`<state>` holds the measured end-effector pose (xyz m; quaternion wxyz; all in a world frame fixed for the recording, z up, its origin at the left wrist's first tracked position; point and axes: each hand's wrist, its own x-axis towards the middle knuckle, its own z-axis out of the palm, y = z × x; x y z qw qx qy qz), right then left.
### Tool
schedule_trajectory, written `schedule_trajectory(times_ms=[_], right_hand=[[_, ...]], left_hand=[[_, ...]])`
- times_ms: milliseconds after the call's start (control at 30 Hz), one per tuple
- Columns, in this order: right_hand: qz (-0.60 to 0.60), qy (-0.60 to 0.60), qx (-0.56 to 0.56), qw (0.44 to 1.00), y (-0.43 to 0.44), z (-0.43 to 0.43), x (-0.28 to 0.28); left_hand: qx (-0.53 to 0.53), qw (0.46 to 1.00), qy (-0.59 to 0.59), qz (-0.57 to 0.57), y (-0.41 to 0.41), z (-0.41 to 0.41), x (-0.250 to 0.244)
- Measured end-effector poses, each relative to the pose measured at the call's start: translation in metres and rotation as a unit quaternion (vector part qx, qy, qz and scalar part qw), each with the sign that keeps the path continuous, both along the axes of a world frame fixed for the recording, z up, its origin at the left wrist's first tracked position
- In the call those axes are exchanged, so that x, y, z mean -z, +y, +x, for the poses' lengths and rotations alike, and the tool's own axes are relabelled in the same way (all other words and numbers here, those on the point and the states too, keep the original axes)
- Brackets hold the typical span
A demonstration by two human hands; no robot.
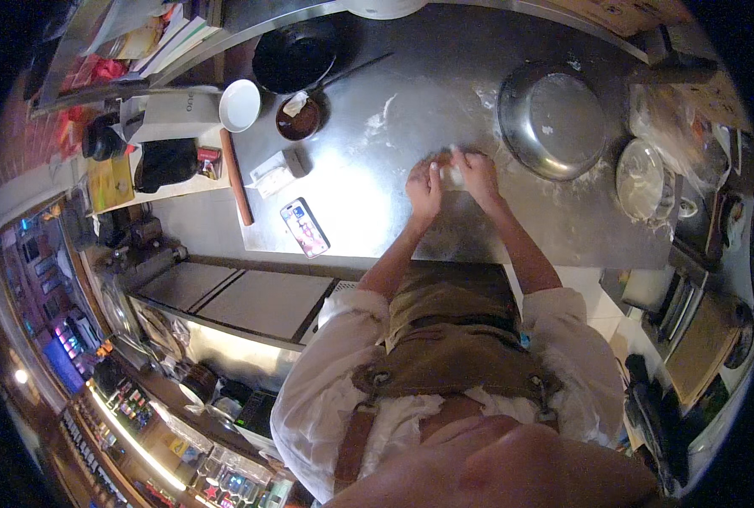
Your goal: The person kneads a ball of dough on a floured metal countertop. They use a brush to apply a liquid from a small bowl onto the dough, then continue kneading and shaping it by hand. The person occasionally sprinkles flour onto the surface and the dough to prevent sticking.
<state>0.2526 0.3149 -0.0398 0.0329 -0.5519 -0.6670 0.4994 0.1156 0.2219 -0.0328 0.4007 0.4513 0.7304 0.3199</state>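
Note:
Above a steel worktop [415, 120], my left hand [424, 185] and my right hand [477, 174] are close together with fingers curled. Between them is a small pale lump [455, 175], which looks like dough. Both hands grip it, though blur and the fingers hide most of its shape. White floury smears [380, 120] mark the metal beyond my hands. A large round steel bowl [552, 124] rests to the right of my right hand, apart from it.
At left are a phone [305, 227], a wooden rolling pin [236, 178], a white box [274, 178], a brown bowl [297, 119], a white bowl [240, 105] and a black pan [294, 57]. A flour-dusted container [639, 178] and plastic bags [682, 130] crowd the right end.

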Motion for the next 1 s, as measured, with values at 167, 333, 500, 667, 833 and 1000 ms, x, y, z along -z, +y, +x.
schedule_trajectory(times_ms=[167,333,500,667,833,1000], right_hand=[[0.366,-0.112,-0.172,0.908,-0.028,-0.013,0.001],[0.486,-0.077,-0.149,0.858,-0.034,0.002,0.082],[0.446,-0.124,-0.135,0.876,0.007,-0.024,0.082],[0.163,0.221,0.064,0.959,0.001,0.04,0.072],[0.201,0.165,0.099,0.961,-0.039,0.067,0.085],[0.142,0.187,0.222,0.946,-0.132,-0.007,0.086]], left_hand=[[-0.087,0.983,0.136,0.089,-0.004,0.038,0.008],[-0.067,0.941,0.255,0.212,-0.008,0.059,0.077],[-0.067,0.961,0.212,0.166,0.046,0.025,0.057],[-0.056,0.981,0.115,0.147,0.009,-0.006,0.047],[-0.18,0.966,0.01,0.183,0.006,-0.009,0.08],[-0.203,0.95,-0.16,0.176,0.013,0.016,0.066]])
